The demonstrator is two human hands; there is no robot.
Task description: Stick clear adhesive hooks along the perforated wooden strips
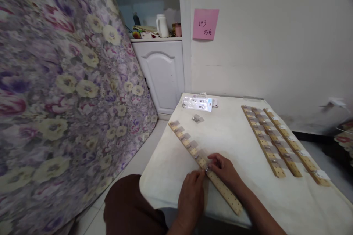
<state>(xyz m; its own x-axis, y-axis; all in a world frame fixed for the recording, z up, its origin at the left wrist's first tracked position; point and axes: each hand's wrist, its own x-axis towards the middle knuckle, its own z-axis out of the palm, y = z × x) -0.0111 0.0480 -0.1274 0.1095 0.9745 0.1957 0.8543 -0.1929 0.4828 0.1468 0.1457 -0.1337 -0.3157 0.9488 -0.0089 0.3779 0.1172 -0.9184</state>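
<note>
A long pale strip with rows of small holes (224, 193) lies slantwise on the table in front of me. Along its far half sit several small metal clips with clear plastic tabs (186, 142). My left hand (191, 192) is closed at the strip's near side, its fingertips pressed against the edge. From the other side my right hand (223, 168) bends over the strip, thumb and fingers curled at a small shiny metal clip (206, 168). Its fingertips partly cover that clip. Farther back lie a few loose clips with clear tabs (197, 118).
Three similar strips (266, 147) with tabs lie along the table's right side. A clear blister pack (197, 103) rests at the back of the white-covered table (171, 176). A flowered curtain (82, 91) hangs on the left; a wall stands behind.
</note>
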